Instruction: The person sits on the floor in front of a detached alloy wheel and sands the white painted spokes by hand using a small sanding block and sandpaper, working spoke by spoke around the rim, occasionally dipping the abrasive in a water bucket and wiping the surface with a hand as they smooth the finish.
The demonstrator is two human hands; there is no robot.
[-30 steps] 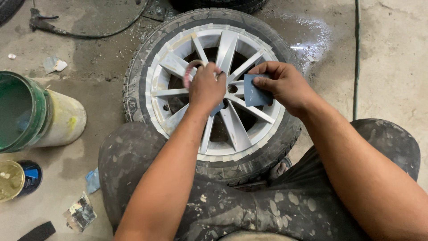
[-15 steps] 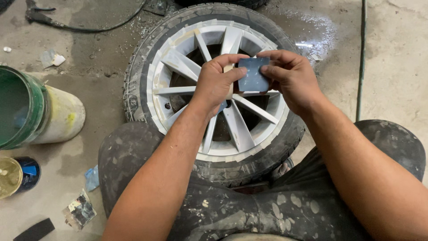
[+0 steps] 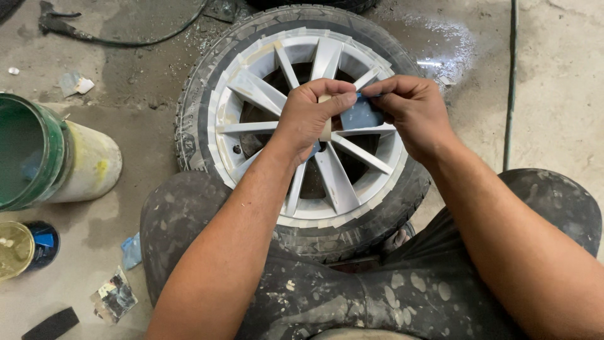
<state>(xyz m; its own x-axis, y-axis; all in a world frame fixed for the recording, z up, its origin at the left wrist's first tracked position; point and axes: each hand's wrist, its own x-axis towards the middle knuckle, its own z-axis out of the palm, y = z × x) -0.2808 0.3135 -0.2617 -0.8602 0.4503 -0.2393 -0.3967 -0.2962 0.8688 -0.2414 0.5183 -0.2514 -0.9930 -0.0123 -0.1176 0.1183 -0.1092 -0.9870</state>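
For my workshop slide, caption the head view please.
Both hands, left hand and right hand, hold a small blue-grey sanding sheet above a silver spoked alloy wheel.

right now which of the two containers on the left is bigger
The green-rimmed bucket lying tilted at the left edge; the small blue can sits below it.

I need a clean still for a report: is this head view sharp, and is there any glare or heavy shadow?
Head view: sharp on both hands and the grey multi-spoke alloy wheel; light is soft and even, shadows faint; the only glare is a bright sheen on the wet concrete patch behind the tyre; the small blue sanding sheet, pinched between left hand and right hand, is mostly hidden by fingers.
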